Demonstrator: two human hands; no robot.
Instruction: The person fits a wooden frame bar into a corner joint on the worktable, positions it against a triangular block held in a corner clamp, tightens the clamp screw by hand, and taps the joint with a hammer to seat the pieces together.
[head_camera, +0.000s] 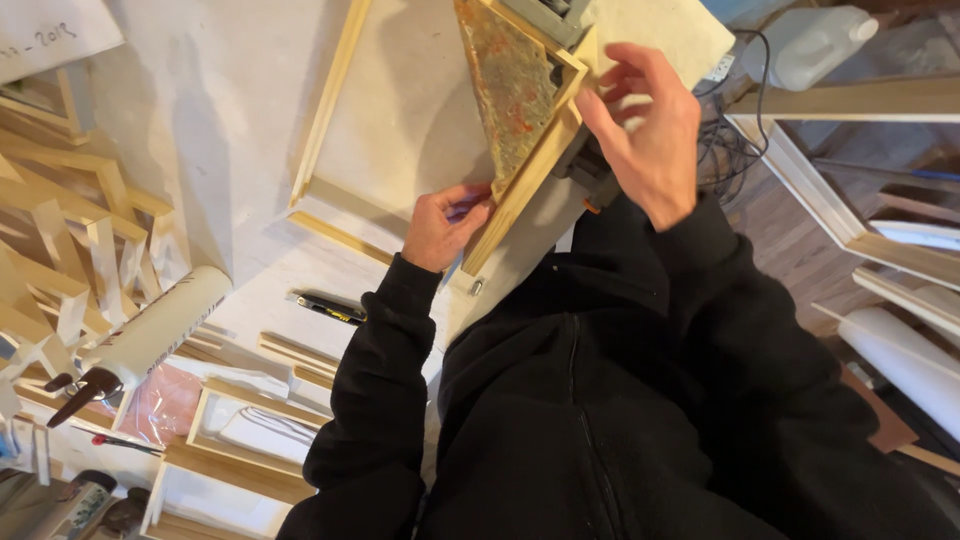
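Observation:
A small wooden stretcher frame (528, 178) with a mottled green and orange canvas (510, 90) stretched on it lies tilted over the edge of a white-covered table (230, 130). My left hand (446, 226) grips the frame's lower bar near its bottom end. My right hand (645, 130) rests against the frame's right edge, fingers spread over the wood. A grey tool (590, 172) with an orange part sits partly hidden under my right hand. Black sleeves cover both my arms.
A larger bare wooden frame (330, 115) lies on the table behind. A white tube with a dark nozzle (150, 335) and several stacked wooden frames (70, 250) are at left. A black pen-like tool (330, 308) lies below. Wood bars and a white roll (900, 360) stand at right.

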